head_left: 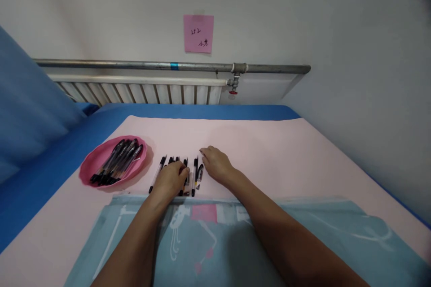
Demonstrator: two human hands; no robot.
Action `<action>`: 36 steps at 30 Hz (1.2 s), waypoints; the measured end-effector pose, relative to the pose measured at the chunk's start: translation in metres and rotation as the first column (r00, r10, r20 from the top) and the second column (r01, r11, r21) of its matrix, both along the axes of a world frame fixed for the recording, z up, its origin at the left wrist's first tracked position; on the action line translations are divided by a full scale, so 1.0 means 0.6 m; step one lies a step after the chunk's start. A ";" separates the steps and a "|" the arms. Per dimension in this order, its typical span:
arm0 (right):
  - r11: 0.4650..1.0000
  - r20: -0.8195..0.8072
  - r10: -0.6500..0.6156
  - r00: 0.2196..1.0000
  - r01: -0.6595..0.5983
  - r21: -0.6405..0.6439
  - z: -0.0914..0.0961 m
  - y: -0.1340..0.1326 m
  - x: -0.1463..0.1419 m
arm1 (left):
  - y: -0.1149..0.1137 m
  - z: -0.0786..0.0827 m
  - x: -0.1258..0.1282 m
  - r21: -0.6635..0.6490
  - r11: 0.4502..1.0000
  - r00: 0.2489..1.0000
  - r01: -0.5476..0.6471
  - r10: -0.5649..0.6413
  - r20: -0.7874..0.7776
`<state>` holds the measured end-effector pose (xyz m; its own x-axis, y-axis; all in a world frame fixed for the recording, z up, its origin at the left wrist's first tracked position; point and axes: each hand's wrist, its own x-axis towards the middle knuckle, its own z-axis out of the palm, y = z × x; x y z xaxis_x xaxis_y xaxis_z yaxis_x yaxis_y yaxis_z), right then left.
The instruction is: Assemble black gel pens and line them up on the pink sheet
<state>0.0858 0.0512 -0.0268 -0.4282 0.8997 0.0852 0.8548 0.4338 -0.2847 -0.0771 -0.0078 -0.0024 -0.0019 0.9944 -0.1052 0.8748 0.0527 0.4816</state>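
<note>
Several black pens [194, 175] lie side by side in a row on the pale pink sheet [269, 152]. My left hand [170, 180] rests on top of the row with its fingers curled over a few pens; I cannot tell whether it grips one. My right hand [217, 164] lies just right of the row, fingers bent with the tips pointing left at the top of the rightmost pen. A pink plate [90, 161] to the left holds a bunch of several more black pens [117, 162].
A light blue patterned cloth [303, 233] covers the near part of the surface under my forearms. Blue bedding [33, 175] lies at the left and back. A radiator [141, 92] and pipe run along the wall, with a pink sticky note [198, 33] above.
</note>
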 end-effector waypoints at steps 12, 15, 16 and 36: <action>1.000 0.067 -0.010 0.998 0.009 0.022 -0.012 0.002 -0.006 | 0.001 -0.002 0.003 -0.028 1.000 1.000 -0.001 0.001 -0.026; 1.000 0.057 -0.007 0.998 0.008 -0.014 -0.011 0.001 -0.006 | 0.001 -0.001 0.003 -0.030 1.000 1.000 0.005 -0.006 -0.027; 1.000 0.055 -0.004 0.999 0.005 -0.023 -0.010 0.001 -0.006 | 0.001 0.000 0.003 -0.030 1.000 1.000 0.006 -0.007 -0.029; 0.960 -0.164 -0.088 0.983 0.039 -0.278 0.022 -0.022 0.000 | -0.001 -0.002 -0.002 0.004 1.000 0.999 0.024 -0.024 -0.020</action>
